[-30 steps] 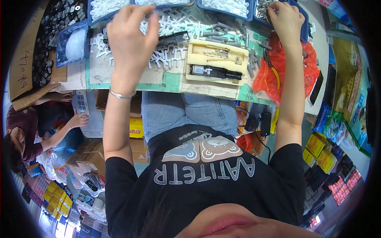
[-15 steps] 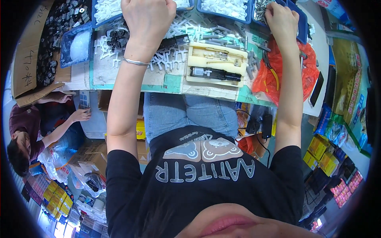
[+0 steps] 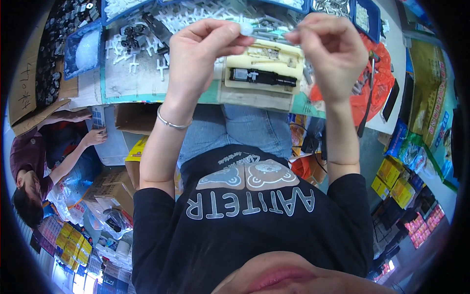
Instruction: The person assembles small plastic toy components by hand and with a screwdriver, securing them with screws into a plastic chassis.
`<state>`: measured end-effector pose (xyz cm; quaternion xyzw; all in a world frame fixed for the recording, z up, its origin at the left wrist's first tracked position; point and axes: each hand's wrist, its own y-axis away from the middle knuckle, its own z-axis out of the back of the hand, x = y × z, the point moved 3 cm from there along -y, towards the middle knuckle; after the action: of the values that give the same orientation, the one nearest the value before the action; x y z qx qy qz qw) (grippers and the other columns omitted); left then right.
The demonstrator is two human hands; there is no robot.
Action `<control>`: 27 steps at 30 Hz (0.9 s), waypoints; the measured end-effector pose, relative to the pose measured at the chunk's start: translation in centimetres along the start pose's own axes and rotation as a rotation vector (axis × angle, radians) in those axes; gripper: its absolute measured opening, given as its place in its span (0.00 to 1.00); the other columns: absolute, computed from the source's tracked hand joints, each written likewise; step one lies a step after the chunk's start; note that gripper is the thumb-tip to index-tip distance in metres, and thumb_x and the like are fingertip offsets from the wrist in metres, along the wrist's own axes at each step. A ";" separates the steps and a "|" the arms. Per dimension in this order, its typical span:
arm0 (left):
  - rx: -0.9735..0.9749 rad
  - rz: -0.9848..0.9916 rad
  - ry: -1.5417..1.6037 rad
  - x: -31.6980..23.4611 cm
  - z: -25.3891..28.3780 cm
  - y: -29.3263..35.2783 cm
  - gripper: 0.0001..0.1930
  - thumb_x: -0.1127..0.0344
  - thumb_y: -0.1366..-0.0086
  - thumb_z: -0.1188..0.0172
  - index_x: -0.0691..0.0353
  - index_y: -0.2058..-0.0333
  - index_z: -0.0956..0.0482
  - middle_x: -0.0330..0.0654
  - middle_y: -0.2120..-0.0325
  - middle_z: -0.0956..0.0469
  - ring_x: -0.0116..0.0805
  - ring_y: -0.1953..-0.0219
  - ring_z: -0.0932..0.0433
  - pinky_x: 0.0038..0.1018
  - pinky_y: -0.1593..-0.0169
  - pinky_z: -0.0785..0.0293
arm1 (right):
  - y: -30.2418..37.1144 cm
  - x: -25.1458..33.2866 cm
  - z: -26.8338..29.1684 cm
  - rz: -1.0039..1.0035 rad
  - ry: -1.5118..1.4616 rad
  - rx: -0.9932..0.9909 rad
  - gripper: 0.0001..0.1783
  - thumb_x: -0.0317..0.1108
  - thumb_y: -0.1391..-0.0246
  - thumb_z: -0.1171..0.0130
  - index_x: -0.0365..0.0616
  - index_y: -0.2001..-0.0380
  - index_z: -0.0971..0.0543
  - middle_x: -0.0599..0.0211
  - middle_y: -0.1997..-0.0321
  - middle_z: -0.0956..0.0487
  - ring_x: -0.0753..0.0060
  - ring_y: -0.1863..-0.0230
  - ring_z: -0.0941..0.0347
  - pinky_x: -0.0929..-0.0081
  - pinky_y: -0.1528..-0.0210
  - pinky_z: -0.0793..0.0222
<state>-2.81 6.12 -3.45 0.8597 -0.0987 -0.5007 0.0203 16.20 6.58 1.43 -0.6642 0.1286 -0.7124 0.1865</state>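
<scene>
My left hand [image 3: 198, 51] is raised over the bench, its thumb and fingers pinching a small white plastic piece [image 3: 246, 29]. Level with it, my right hand [image 3: 335, 56] is closed in a pinch; what its fingertips hold is too small to make out. Between and just below the hands lies a cream-coloured holding block [image 3: 235, 88]. A black tubular assembly with a clear and white section [image 3: 264, 77] rests in the block's near recess. The far recess [image 3: 274, 53] shows small fittings.
Blue bins of white pieces [image 3: 117, 6] and shiny metal parts [image 3: 333, 6] line the back. White forked pieces [image 3: 161, 63] and black parts [image 3: 132, 36] are strewn left. A red plastic bag [image 3: 377, 93] lies right. A co-worker [image 3: 32, 152] sits at far left.
Both hands have come back from the bins at the rear to above the holding block. The left now shows a white piece in its fingertips. The right has left the metal-parts bin.
</scene>
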 end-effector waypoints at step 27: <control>-0.070 -0.110 0.072 1.9 -2.0 4.8 0.08 0.79 0.42 0.40 0.68 0.62 0.25 0.44 0.63 0.21 0.26 0.62 0.22 0.21 0.56 0.25 | 4.1 1.6 -4.0 0.279 0.428 0.110 0.12 0.15 0.61 0.37 0.41 0.77 0.29 0.61 0.70 0.21 0.68 0.69 0.24 0.76 0.66 0.28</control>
<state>-0.90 0.94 -3.45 0.8800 -0.0332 -0.4730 0.0265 12.58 1.95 0.72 -0.4628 0.2167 -0.8101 0.2874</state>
